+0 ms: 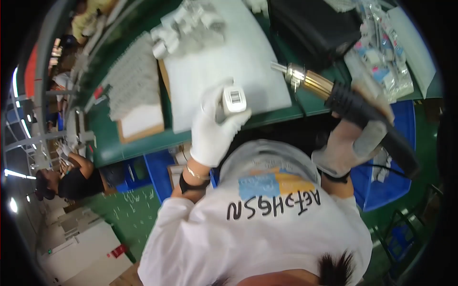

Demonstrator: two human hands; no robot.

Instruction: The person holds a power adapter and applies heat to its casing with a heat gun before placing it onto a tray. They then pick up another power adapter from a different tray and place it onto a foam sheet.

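Best done with the small white plastic part [234,99] pinched steady in the gloved left hand [214,128] above the bench's near edge, right hand [355,138] gripping the hot-air gun [353,109], nozzle aimed squarely.

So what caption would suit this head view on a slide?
White-gloved left hand holds a small white plastic part; grey-gloved right hand grips a black-handled, brass-nozzled heat gun.

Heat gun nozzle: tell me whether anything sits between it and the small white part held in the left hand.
Nothing visible does. The nozzle points toward the white part in the left hand, with only the pale sheet lying behind the gap.
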